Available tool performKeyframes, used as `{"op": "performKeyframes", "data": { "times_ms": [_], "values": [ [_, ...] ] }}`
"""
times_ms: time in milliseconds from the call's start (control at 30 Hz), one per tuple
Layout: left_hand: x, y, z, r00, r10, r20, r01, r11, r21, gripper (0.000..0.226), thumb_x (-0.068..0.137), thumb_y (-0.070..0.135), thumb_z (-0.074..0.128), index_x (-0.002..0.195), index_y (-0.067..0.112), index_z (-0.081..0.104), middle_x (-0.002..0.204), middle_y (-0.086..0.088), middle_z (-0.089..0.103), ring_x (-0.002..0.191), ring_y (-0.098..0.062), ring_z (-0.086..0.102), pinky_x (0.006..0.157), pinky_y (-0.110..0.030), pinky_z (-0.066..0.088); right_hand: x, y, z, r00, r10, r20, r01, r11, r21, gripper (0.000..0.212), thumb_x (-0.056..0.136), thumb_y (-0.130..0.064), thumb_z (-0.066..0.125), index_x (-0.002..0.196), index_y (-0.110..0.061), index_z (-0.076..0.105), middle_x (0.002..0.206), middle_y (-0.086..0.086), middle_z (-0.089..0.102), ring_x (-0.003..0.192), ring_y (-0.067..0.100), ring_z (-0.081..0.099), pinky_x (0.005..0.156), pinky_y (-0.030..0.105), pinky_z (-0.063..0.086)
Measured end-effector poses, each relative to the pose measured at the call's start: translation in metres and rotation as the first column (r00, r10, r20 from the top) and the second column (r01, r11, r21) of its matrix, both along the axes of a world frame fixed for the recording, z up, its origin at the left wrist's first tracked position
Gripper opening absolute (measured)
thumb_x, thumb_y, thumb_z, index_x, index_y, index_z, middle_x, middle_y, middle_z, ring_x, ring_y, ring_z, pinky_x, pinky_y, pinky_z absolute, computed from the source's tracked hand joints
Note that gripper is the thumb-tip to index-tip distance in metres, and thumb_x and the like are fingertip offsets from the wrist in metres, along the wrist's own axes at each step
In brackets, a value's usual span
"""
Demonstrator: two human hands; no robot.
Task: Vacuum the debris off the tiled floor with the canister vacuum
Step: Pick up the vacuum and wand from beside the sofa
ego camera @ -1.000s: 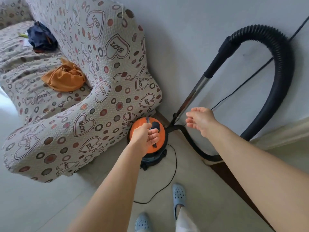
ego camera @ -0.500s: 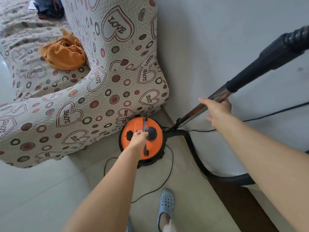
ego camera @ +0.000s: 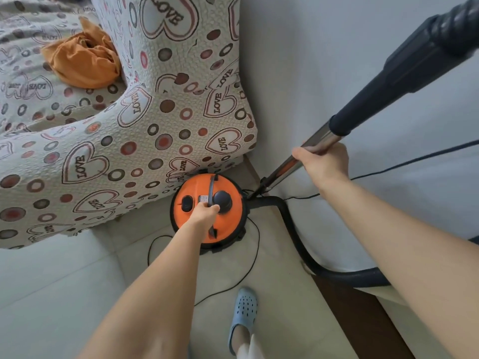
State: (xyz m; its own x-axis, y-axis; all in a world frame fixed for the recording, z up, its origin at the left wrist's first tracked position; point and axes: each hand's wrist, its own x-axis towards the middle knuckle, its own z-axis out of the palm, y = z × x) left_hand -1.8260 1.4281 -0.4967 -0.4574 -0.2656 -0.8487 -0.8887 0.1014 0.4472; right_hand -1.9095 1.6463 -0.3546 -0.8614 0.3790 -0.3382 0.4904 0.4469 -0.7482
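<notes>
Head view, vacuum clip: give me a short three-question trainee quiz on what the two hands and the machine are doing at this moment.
1. True or false: the right hand grips the metal wand just below its black cuff.
2. Multiple choice: the left hand is at A) the orange cloth on the sofa, B) the carry handle on top of the canister vacuum, C) the power cord on the floor.
3. Fill in: the canister stands on the tiled floor next to the patterned ____.

Key: 1 true; 2 B; 3 sofa.
</notes>
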Motion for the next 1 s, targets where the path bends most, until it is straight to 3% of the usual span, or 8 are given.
{"op": "performKeyframes", "data": {
  "times_ms": [100,300,433,600,800,1000],
  "values": [
    [0.008,-0.001,-0.007,1.000,-0.025,0.016,0.026,0.998,-0.051,0.047,0.103,0.034,0.049,0.139,0.004,0.049,0.117,-0.015,0.062,0.104,-0.032,0.061,0.091,-0.039,0.049,0.006,-0.003,0.000,0.999,0.038,-0.019,-0.038,0.999,0.036,0.019,0.074,-0.031,0.077,0.085,-0.016,0.072,0.084,-0.001,0.070,0.080,0.021,0.068,0.077,0.034,0.058],
    [0.058,-0.006,-0.022,0.998,0.044,0.054,-0.042,0.998,-0.047,0.048,0.099,0.038,0.053,0.133,0.004,0.053,0.120,-0.019,0.065,0.118,-0.039,0.060,0.101,-0.048,0.048,0.023,-0.011,0.005,0.994,0.103,-0.041,-0.101,0.994,0.037,0.020,0.075,-0.030,0.078,0.086,-0.016,0.067,0.093,0.003,0.072,0.088,0.024,0.069,0.085,0.039,0.058],
    [0.091,-0.013,-0.025,0.992,0.115,0.060,-0.113,0.993,-0.026,0.040,0.099,0.038,0.054,0.124,0.007,0.057,0.097,-0.012,0.063,0.089,-0.029,0.061,0.098,-0.046,0.051,0.040,-0.028,0.011,0.991,0.113,-0.077,-0.114,0.993,-0.019,0.018,0.075,-0.026,0.079,0.077,-0.023,0.061,0.089,-0.001,0.070,0.086,0.022,0.069,0.085,0.035,0.057],
    [0.132,-0.020,-0.030,0.981,0.181,0.071,-0.182,0.983,0.020,0.040,0.098,0.039,0.055,0.124,0.009,0.057,0.112,-0.015,0.066,0.104,-0.031,0.064,0.099,-0.049,0.051,0.064,-0.058,0.018,0.977,0.166,-0.136,-0.179,0.980,-0.089,0.027,0.078,-0.022,0.079,0.071,-0.028,0.054,0.077,-0.014,0.062,0.075,0.007,0.065,0.079,0.027,0.055],
    [0.181,-0.026,-0.025,0.969,0.232,0.088,-0.238,0.969,0.059,0.040,0.100,0.037,0.052,0.133,0.013,0.051,0.120,-0.013,0.063,0.110,-0.030,0.061,0.101,-0.049,0.050,0.099,-0.092,0.029,0.957,0.232,-0.175,-0.255,0.959,-0.123,0.026,0.081,-0.019,0.078,0.076,-0.025,0.054,0.076,-0.015,0.058,0.070,0.000,0.060,0.071,0.018,0.050],
    [0.234,-0.043,-0.026,0.945,0.314,0.091,-0.322,0.942,0.096,0.046,0.099,0.036,0.055,0.138,0.012,0.047,0.126,-0.013,0.058,0.114,-0.033,0.058,0.103,-0.051,0.048,0.141,-0.123,0.032,0.949,0.261,-0.179,-0.284,0.951,-0.119,0.027,0.081,-0.018,0.079,0.095,-0.019,0.055,0.089,-0.005,0.060,0.078,0.011,0.059,0.078,0.023,0.049]
  ]
}}
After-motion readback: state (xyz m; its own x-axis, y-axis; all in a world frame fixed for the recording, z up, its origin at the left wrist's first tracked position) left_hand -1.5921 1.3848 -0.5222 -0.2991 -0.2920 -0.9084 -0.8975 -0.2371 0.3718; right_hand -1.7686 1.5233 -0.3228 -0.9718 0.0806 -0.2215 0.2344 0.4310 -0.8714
